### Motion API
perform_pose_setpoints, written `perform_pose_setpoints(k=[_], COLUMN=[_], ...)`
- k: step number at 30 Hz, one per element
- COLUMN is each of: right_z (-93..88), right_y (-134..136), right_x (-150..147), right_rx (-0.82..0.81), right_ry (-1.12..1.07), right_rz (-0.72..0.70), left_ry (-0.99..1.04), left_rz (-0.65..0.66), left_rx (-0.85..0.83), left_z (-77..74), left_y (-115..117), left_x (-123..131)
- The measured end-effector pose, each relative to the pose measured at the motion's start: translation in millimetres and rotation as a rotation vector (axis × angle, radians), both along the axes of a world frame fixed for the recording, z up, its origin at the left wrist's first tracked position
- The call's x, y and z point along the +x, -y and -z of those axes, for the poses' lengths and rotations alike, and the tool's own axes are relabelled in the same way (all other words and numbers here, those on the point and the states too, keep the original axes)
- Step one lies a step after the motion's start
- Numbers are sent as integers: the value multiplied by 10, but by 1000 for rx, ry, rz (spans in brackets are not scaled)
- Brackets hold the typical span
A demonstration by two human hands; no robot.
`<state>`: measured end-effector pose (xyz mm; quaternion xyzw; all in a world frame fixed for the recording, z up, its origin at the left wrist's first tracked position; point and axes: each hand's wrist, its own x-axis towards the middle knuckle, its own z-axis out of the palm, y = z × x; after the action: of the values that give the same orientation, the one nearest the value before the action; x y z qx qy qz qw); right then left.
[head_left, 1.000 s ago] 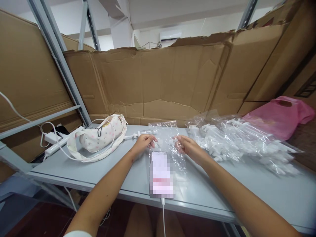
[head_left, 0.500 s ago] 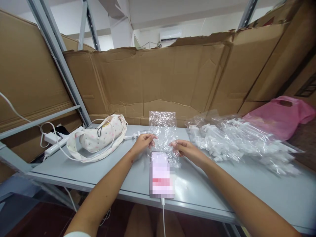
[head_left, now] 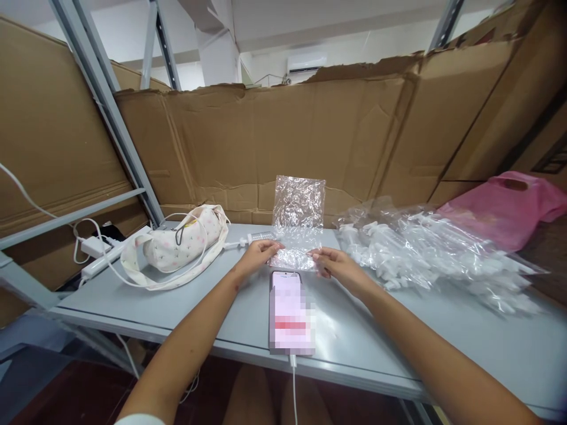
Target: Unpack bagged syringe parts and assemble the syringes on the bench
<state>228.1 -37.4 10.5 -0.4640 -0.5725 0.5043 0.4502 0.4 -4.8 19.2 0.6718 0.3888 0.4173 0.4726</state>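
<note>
Head view: the left hand [head_left: 259,255] and right hand [head_left: 335,265] each pinch a lower corner of the clear plastic bag [head_left: 299,215], fingers closed on its bottom edge. The bag stands upright just beyond the phone [head_left: 290,313], which lies flat on the grey table [head_left: 133,301]. Left of the phone, well apart, lies a patterned pouch [head_left: 177,243]. Right of the phone lies a heap of bagged white parts [head_left: 425,248], with a pink bag [head_left: 500,206] farther right.
</note>
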Motion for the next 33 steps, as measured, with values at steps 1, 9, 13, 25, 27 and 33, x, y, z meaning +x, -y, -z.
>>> perform_pose_setpoints(k=[1,9,13,25,27,33], right_z=[13,3,-45,-12,-27,-39], right_y=[-11,-6,52,7,19,25], right_x=[6,23,-27,-59,-71,-45], right_rx=[8,27,35,171,176,171], right_ry=[-10,-90,-155,40,47,15], right_rz=[21,35,-84,62,70,80], left_ry=[13,49,72,120,85,-197], left_rz=[15,150,83,20,-20,-212], left_rx=[-7,-79,-19,-96,-59,232], left_z=[-13,16,53,55,66,69], left_y=[8,65,39,-31,-47,-109], left_x=[-7,21,46,67,68,-65])
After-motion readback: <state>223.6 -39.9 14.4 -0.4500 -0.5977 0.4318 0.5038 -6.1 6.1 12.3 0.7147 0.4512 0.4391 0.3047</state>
